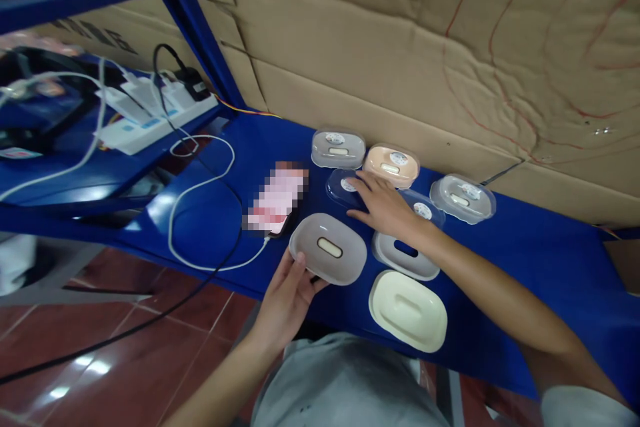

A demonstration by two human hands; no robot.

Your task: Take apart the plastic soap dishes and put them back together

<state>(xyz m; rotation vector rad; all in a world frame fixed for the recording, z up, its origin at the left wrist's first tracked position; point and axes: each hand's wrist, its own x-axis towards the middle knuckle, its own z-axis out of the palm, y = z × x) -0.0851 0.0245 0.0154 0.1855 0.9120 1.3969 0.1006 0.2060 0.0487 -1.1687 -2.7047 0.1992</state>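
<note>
My left hand (295, 280) grips the near edge of a grey oval dish (345, 250) with a pale slot in its middle. My right hand (375, 197) touches a clear plastic cover (340, 190) with a round white label, its fingers closed down on the cover's right side. Another clear cover (431, 210) lies beyond my right wrist, partly over a grey dish (413, 261) with a dark slot. Nearest my body is a cream dish (407, 312). Along the back sit a grey covered dish (339, 149), a peach covered dish (393, 165) and another grey covered dish (463, 198).
A phone (277, 200), its screen blurred out, lies left of the dishes on the blue table (540, 247), with a white cable (173, 227) looping from it. A power strip (150, 130) with plugs is farther left by a blue post (200, 27). Cardboard (375, 33) stands behind.
</note>
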